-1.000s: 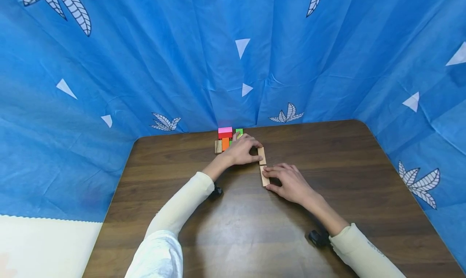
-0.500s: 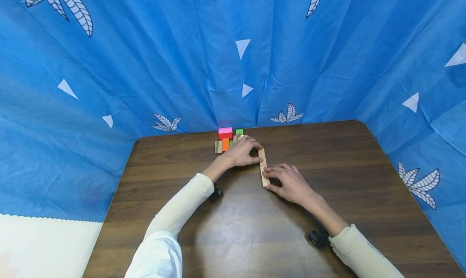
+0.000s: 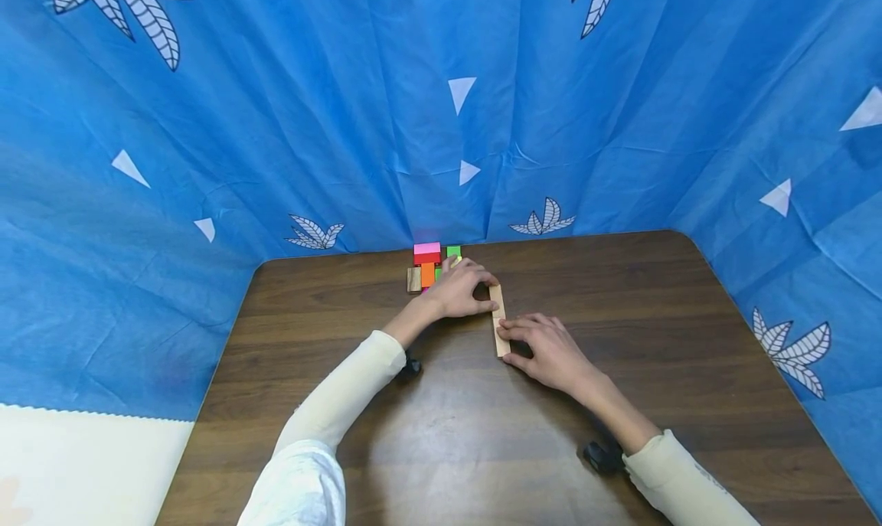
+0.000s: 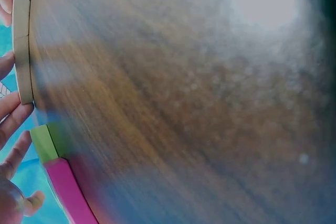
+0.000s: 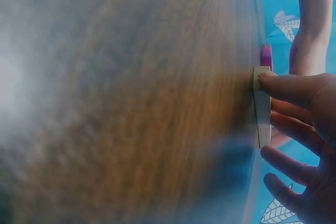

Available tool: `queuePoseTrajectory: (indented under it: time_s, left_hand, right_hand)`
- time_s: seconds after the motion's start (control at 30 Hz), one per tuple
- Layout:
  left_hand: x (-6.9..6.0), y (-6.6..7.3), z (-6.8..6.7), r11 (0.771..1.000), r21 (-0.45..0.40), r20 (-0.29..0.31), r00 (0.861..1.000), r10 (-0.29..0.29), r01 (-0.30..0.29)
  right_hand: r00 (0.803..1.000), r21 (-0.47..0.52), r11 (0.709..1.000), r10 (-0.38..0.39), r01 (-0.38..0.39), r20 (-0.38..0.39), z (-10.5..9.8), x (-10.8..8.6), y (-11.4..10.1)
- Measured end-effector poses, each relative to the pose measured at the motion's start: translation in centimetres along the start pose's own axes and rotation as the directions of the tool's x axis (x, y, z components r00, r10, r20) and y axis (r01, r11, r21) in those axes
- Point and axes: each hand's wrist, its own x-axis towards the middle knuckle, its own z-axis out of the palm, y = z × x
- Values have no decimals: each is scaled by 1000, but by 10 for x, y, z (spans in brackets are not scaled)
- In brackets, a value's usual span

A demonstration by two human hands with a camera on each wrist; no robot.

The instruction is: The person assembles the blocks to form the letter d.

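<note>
Two pale wooden blocks lie end to end in a line on the table, their ends touching. My left hand pinches the far block between thumb and fingers. On the near block, my right hand has its thumb at the near end and fingertips along the top and right side. In the left wrist view the joined blocks run down the left edge, with the left fingers at the far end. The right wrist view shows the right thumb against the end of the near block.
Behind the left hand sits a cluster of coloured blocks: pink and red, orange, green and a brown wooden one. A blue patterned curtain surrounds the back and sides of the brown table.
The far block has slid slightly toward the near one with my left hand, and the thin gap between them has closed. My right hand has stayed nearly still.
</note>
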Motion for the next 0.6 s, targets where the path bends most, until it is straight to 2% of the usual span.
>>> queuePoseTrajectory:
  time_s: [0.27, 0.6]
  left_hand:
    - [-4, 2, 2, 1000, 13, -7, 1000, 17, -17]
    - [-10, 8, 2, 1000, 3, 26, 1000, 13, -14]
  right_hand:
    - [1000, 12, 1000, 8, -8, 12, 2, -6, -2]
    - [1000, 30, 999, -19, 19, -14, 6, -15, -5]
